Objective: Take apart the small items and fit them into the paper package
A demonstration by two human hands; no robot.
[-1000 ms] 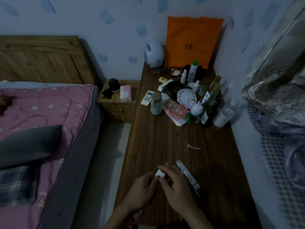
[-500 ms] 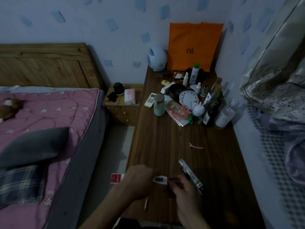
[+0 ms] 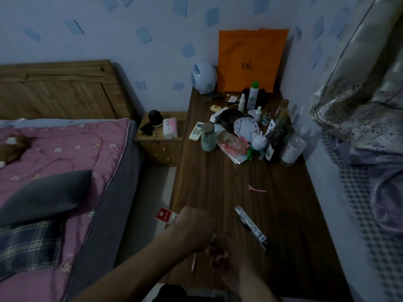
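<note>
Here I see the left hand [image 3: 192, 225] with fingers curled round a small red-and-white carton [image 3: 166, 215] at the near left edge of the dark wooden worktop [image 3: 218, 182]. The right hand [image 3: 226, 256] sits just beside it, fingers curled; whether they grip anything I cannot tell. A long grey flat box [image 3: 250, 225] lies near, to the right.

- The left hand [image 3: 192, 227], earlier meeting the right over the counter [image 3: 218, 182], now sits at its left edge gripping a red-and-white box [image 3: 166, 215].
- The right hand [image 3: 220, 251] has drawn nearer the body; the small white item no longer shows.
</note>
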